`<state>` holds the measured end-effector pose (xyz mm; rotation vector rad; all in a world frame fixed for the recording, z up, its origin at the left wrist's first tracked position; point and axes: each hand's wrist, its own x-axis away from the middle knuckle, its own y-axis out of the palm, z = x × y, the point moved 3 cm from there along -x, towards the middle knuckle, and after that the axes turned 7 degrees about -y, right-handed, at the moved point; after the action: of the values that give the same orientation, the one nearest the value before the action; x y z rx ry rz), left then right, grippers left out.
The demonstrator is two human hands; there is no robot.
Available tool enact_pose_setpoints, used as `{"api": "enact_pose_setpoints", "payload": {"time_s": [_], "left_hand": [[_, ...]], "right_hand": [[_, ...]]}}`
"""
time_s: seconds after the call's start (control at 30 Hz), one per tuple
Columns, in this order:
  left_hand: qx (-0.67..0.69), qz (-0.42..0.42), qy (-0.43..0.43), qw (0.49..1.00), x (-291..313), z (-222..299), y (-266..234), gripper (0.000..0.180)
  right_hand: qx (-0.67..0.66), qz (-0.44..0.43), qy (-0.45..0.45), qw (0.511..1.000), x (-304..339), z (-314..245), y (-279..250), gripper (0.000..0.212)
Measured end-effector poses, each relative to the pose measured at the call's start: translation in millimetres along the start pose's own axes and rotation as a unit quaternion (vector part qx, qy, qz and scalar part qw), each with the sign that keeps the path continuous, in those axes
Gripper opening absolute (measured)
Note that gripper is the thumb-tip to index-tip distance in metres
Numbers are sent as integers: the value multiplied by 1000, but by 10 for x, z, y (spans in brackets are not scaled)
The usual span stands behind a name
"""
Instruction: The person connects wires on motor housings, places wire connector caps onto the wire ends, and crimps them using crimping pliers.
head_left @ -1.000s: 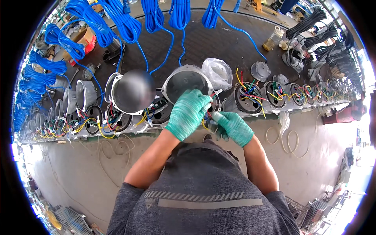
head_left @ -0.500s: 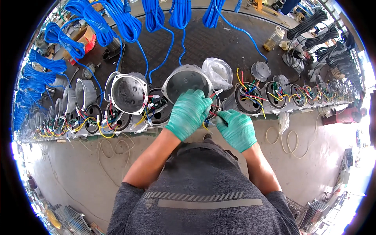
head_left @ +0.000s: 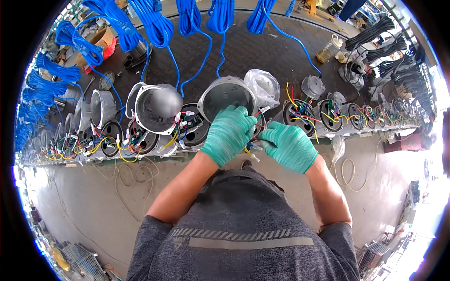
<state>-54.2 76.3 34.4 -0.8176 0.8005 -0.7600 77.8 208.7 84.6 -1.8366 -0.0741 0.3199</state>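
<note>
Both my hands wear green knitted gloves and meet over the wires at the bench's near edge. My left hand (head_left: 231, 134) lies against the near rim of an open grey metal motor housing (head_left: 228, 91), its fingers curled; what they grip is hidden. Beside it my right hand (head_left: 291, 146) pinches a thin wire at its fingertips, mostly covered by the glove. A white wire connector (head_left: 265, 109) sticks out just past my left fingers. More white connectors (head_left: 253, 155) hang below, between the hands. The round base under the wires is largely out of sight behind my gloves.
Another open housing (head_left: 158, 108) stands to the left, and a wired base (head_left: 300, 114) to the right, in a long row. Coiled blue cables (head_left: 151, 23) hang across the back. A clear plastic bag (head_left: 262, 88) and a jug (head_left: 330, 48) sit on the dark bench (head_left: 276, 51).
My right hand has shifted slightly right, its forearm swinging outward. My left hand stays almost in place. White connectors now show between the hands.
</note>
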Motion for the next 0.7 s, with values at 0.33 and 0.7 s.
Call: {"api": "enact_pose_setpoints", "payload": {"time_s": [0.33, 0.7], "left_hand": [[30, 4, -1, 1000, -11, -35, 10, 10], [71, 26, 1, 997, 12, -49, 32, 15]], "right_hand": [[123, 100, 36, 987, -20, 128, 112, 10], [42, 76, 101, 991, -46, 148, 212, 12]]}}
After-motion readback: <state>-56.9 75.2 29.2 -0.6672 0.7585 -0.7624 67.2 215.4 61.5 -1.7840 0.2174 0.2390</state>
